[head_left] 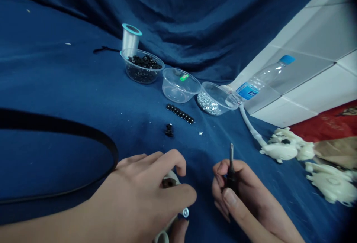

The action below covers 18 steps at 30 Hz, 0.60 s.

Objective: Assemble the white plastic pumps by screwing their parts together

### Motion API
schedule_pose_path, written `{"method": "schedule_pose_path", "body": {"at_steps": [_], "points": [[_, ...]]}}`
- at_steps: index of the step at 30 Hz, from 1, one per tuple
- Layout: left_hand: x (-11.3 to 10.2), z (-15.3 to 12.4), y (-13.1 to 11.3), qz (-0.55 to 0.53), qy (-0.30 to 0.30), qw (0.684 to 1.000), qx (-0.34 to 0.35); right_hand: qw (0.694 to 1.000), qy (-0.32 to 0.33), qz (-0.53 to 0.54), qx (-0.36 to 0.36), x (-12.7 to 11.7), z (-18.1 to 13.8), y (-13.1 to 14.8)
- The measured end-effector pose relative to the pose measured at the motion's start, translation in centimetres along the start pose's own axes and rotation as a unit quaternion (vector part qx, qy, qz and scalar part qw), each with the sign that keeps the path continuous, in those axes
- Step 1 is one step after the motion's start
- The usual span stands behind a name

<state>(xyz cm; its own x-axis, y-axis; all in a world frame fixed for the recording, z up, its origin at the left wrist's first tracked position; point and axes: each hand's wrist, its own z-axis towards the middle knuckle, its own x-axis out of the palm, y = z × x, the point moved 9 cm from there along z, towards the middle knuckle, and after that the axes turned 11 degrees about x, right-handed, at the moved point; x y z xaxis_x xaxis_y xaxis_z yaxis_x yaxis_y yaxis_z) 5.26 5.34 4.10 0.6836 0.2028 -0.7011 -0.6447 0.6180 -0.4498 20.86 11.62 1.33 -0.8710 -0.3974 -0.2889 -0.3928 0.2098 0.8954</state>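
My left hand (pixel 139 191) curls over a whitish plastic part (pixel 173 176), most of which is hidden under the palm and fingers. A brown patch shows inside the part, and a small clear round piece (pixel 185 212) sticks out below my thumb. To the right, my right hand (pixel 245 198) grips a screwdriver (pixel 231 161) by its dark handle, its metal tip pointing up and away from me. Beyond the hands lie a small black piece (pixel 169 130), a row of shiny black pieces (pixel 180 113) and a small silvery bit (pixel 200 133).
At the back stand a tub of black pieces (pixel 142 75), a clear tub (pixel 175 92), a tub of metal bits (pixel 220 111) and a spool (pixel 130 40). A bottle (pixel 256 83) leans at right, near whitish plastic parts (pixel 331 181). A black strap (pixel 106 139) loops at left.
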Motion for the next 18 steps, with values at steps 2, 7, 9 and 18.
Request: {"method": "schedule_pose_path", "body": {"at_steps": [2,7,9,18], "points": [[0.1,0.1,-0.4,0.009,-0.01,0.999,0.035,1.0,0.02,-0.003,0.008,0.2,-0.1,-0.1],[0.8,0.7,-0.6,0.027,0.019,0.997,0.068,0.998,0.046,-0.048,0.012,0.0,-0.4,0.2],[1.1,0.9,-0.5,0.034,0.047,0.997,0.054,0.998,0.018,-0.058,0.005,-0.7,-0.3,0.5],[1.4,0.4,-0.5,0.054,0.071,0.996,0.026,0.99,-0.009,-0.125,-0.057,1.2,0.0,0.9]]}}
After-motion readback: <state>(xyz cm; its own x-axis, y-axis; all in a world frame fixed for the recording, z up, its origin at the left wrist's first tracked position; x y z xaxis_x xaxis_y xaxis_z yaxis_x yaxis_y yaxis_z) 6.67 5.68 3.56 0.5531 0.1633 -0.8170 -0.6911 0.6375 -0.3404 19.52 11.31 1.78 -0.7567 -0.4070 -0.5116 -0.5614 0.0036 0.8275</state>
